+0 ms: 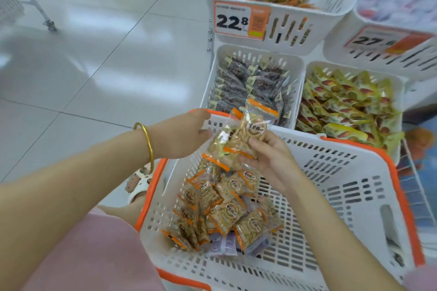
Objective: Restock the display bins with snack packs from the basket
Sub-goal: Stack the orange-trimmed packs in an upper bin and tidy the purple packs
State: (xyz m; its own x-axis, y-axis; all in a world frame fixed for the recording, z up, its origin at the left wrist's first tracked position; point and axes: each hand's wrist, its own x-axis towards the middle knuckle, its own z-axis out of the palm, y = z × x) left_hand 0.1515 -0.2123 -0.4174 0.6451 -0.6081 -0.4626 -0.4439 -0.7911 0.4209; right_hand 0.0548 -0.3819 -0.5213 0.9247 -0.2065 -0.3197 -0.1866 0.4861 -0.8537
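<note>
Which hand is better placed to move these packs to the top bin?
Right, probably. The right hand grips the packs and sits below the top bin. The left hand only meets their edge, farther left.

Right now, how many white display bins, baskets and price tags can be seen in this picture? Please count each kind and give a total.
White display bins: 4
Orange-rimmed basket: 1
Price tags: 2
Total: 7
</note>
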